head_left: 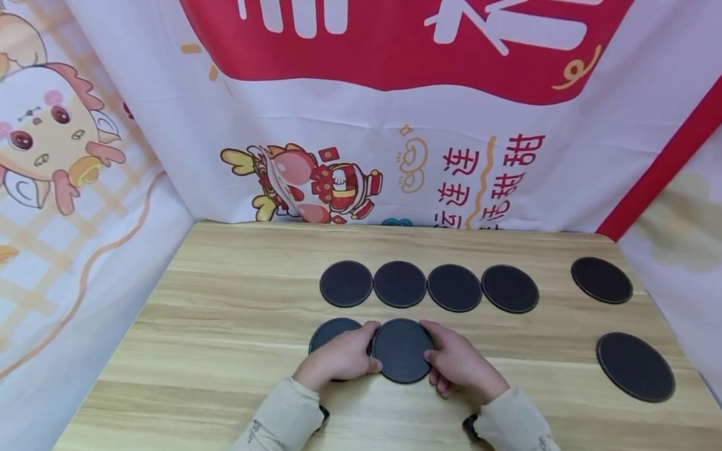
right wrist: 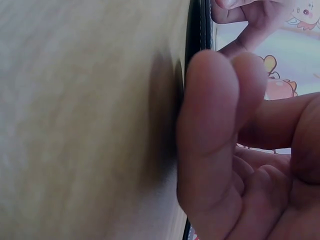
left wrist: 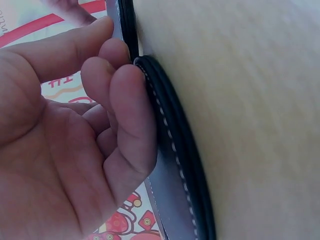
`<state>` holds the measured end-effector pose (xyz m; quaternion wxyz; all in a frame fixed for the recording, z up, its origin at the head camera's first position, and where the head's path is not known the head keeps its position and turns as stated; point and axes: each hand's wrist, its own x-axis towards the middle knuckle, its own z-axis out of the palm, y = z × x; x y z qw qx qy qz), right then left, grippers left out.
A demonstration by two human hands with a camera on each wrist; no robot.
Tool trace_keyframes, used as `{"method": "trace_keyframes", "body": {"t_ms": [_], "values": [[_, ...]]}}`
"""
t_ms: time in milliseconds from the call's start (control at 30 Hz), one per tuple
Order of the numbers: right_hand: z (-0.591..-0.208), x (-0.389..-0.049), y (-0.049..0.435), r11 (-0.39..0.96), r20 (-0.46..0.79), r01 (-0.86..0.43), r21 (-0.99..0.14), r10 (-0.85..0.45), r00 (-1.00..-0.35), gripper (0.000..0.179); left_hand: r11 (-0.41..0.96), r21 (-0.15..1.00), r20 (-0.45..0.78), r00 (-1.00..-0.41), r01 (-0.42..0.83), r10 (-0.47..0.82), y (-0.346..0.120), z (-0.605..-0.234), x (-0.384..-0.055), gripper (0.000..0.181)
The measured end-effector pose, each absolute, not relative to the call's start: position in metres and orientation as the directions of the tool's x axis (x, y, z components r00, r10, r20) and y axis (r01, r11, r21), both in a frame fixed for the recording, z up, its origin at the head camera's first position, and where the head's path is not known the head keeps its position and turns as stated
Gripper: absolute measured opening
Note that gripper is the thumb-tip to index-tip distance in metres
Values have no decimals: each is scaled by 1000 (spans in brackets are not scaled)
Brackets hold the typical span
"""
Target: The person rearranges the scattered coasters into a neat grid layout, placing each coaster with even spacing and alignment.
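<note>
A round black coaster lies between my two hands near the middle of the wooden table. My left hand holds its left rim with thumb and fingers. On the opposite rim, my right hand grips with the thumb and forefinger while the other fingers curl below. Another black coaster sits just left of the held one, partly hidden beneath my left hand. Its stitched edge shows close up in the left wrist view, beside the left fingers. The right fingers stand close to the tabletop in the right wrist view.
Behind the hands, a row of several black coasters runs across the wooden table. Two more stand apart at the right, a far coaster and a near coaster. Printed cloth hangs along the back and sides.
</note>
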<state>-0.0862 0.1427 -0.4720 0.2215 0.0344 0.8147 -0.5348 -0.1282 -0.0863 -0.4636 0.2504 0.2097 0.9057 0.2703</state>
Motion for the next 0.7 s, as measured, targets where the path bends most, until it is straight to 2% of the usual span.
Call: {"method": "trace_keyframes", "body": {"t_ms": [267,700], "values": [[-472,-86,142,471,-390,276,-838,-164,-906,61,760,603,-341,-783,243,521,-86,-464,-128,73],[-471,-87,140,460,-402,290,-839,-164,-901,60,763,596,-337,-784,250,520,-87,-462,-128,74]]}}
